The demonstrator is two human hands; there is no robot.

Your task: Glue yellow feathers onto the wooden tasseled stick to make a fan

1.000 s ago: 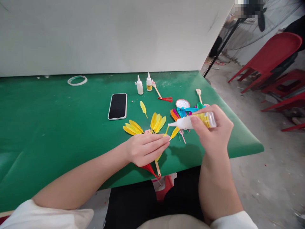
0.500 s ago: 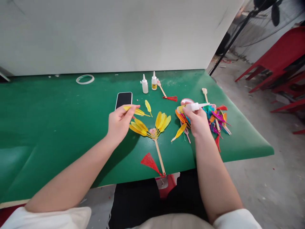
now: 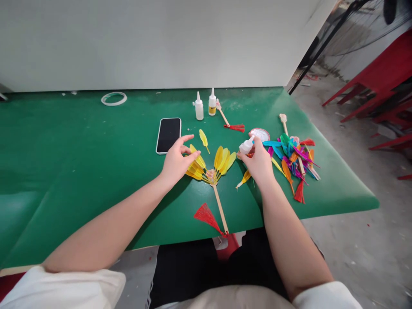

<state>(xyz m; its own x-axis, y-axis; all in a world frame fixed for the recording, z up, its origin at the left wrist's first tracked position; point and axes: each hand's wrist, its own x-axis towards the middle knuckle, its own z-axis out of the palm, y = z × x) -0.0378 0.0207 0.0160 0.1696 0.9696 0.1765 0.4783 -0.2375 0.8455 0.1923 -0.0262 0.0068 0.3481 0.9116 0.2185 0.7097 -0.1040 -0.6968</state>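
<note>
My left hand (image 3: pixel 178 162), its thumb and index finger spread apart, hovers at the left cluster of yellow feathers (image 3: pixel 200 159) on a feather fan. This fan has a pale wooden handle (image 3: pixel 220 208) with a red tassel (image 3: pixel 206 215) at its lower end. A second yellow cluster (image 3: pixel 224 161) spreads from the right of its pinkish head (image 3: pixel 210 176). In my right hand (image 3: pixel 260 162) is a white glue bottle (image 3: pixel 246 146), tilted with its nozzle pointing up and right. One loose yellow feather (image 3: pixel 203 138) lies above the fan, and another (image 3: pixel 244 178) lies below my right hand.
A phone (image 3: pixel 168 135) lies left of centre on the green table (image 3: pixel 80 171). Two upright glue bottles (image 3: pixel 199 107) and a small tasselled handle (image 3: pixel 223 116) are behind. Multicoloured feathers (image 3: pixel 294 154) and a round dish (image 3: pixel 260 134) are to the right. A white ring (image 3: pixel 113 99) sits far left.
My left hand has let go of the yellow feather, which now lies at the fan's left cluster. The glue bottle in my right hand has turned and come lower. The view has shifted slightly.
</note>
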